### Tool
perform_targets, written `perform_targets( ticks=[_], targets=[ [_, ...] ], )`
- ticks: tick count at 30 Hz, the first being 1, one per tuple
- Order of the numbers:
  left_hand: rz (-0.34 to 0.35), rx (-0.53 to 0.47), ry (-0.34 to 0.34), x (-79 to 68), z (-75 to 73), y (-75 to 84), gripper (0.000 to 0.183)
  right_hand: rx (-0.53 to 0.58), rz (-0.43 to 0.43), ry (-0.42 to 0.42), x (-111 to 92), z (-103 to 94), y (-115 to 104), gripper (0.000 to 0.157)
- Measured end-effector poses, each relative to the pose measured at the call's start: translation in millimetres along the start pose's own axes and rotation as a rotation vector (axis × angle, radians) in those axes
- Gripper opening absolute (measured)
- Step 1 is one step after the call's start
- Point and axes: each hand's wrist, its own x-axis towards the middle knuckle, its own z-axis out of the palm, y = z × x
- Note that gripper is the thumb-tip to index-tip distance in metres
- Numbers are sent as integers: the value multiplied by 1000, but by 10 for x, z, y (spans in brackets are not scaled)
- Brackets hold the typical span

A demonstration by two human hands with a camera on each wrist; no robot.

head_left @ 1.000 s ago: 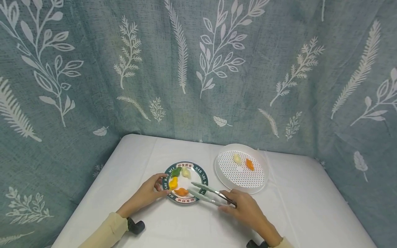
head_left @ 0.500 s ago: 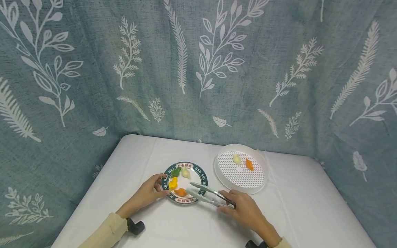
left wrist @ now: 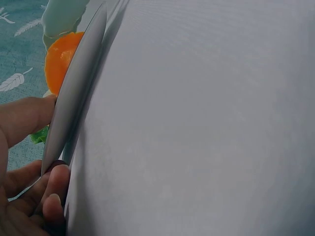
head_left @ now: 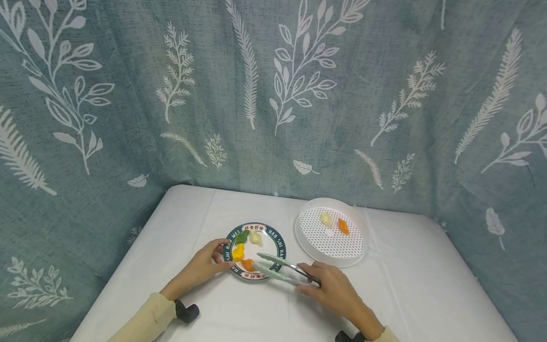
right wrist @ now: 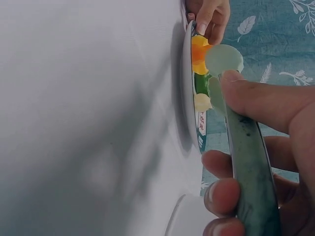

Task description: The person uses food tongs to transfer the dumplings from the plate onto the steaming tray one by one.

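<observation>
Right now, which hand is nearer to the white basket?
Right. The right hand, holding tongs, is just in front of the basket; the left hand is farther, gripping the left edge of the plate.

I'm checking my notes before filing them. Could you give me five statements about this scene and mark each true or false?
1. The right hand holds the tongs. True.
2. The left hand grips the plate at its edge. True.
3. Only two food pieces lie on the plate. False: there are four, a green piece, pale piece, yellow piece and orange piece.
4. The tray has a perforated base. True.
5. The tongs' tips are over the tray. False: they are over the plate.
</observation>
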Motion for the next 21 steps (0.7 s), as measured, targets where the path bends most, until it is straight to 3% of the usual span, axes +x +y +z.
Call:
perform_targets(
  ticks=[12,21],
  targets=[
    [2,15,8,12,12,-15,68,-29,-34,-10,18,90,-102,51],
    [1,18,4,15,14,-18,67,-51,-11,-40,79,118,-147,50]
  ],
)
